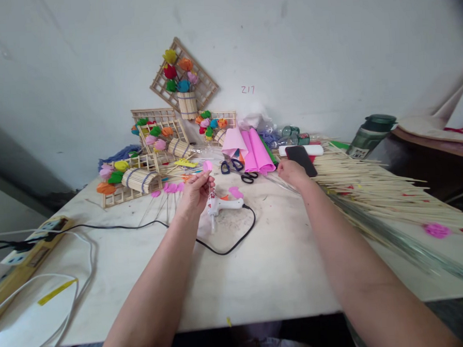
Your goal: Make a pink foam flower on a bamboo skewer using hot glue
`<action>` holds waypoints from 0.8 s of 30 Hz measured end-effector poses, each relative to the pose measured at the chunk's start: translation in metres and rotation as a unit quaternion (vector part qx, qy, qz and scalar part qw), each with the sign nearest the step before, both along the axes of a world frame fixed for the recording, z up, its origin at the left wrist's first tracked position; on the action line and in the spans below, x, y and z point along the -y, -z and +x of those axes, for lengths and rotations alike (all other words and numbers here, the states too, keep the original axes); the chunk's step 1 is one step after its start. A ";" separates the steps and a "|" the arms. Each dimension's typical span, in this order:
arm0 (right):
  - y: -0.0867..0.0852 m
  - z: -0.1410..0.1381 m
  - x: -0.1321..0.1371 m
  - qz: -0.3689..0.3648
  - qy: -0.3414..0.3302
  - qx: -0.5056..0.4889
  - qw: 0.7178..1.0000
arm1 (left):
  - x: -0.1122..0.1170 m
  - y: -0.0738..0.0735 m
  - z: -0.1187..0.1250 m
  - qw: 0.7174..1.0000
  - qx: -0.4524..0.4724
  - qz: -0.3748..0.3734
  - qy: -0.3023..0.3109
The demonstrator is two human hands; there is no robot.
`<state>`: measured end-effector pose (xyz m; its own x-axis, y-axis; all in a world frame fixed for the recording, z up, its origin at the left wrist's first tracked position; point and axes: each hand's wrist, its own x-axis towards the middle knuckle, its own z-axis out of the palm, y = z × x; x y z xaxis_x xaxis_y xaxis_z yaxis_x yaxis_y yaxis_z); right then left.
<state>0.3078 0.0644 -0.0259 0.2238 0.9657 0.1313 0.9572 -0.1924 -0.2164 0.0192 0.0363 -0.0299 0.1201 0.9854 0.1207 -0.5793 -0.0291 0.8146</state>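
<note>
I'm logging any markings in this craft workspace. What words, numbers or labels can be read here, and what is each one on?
"217", or possibly "Z17": handwritten in red on the white wall, above the pink paper rolls.
Label on the green bottle: present, too small to read.
Markings on the glue gun: too blurred to read.
Markings on the power strip: too small to read.

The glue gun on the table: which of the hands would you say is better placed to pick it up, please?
Probably the right hand: it looks free, beside the phone. The left hand hangs nearer the glue gun but holds a pink flower stick.
</note>
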 end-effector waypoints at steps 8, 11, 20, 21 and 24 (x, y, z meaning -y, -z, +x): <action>-0.006 -0.015 0.004 0.065 -0.077 -0.387 0.917 | 0.003 0.000 0.004 1.000 -0.005 0.006 0.018; -0.013 -0.030 0.007 0.059 -0.148 -0.515 0.842 | 0.006 -0.001 0.008 0.999 -0.020 0.009 0.025; -0.021 -0.056 0.013 0.085 -0.211 -0.584 0.779 | 0.014 0.001 0.021 0.996 -0.044 0.019 0.080; -0.022 -0.058 0.014 0.082 -0.223 -0.590 0.771 | 0.015 0.001 0.022 0.994 -0.050 0.022 0.091; -0.027 -0.065 0.019 0.080 -0.247 -0.581 0.771 | 0.017 0.001 0.025 0.989 -0.078 0.034 0.120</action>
